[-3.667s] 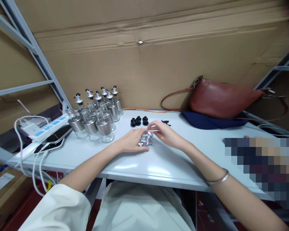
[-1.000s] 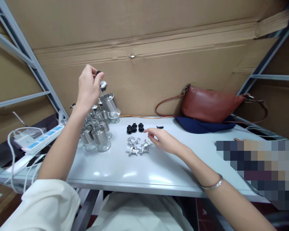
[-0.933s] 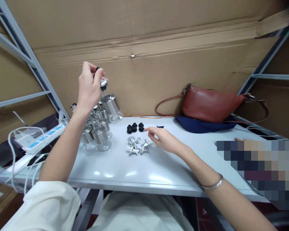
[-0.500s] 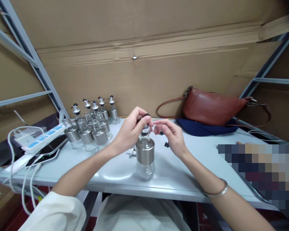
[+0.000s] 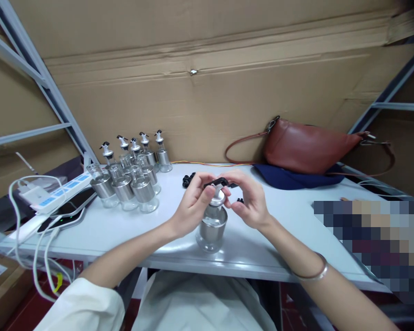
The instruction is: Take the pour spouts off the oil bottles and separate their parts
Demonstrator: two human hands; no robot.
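A glass oil bottle with a brushed-metal sleeve stands upright near the table's front edge, in front of me. On its neck sits a silver pour spout with a black flip cap across the top. My left hand is closed on the spout from the left, its thumb along the near side. From the right, my right hand curls its fingers round the cap and spout, with index finger and thumb bent. The exact fingertip contact is partly hidden.
At left stand several similar bottles, some topped with spouts. Small black parts lie behind my left hand. A power strip and white cables are at far left. A brown bag rests on dark blue cloth at right.
My right hand has moved in to the spout, where its fingers were apart from it. My left hand has shifted slightly, showing more of the black cap. The bottle appears slightly farther back.
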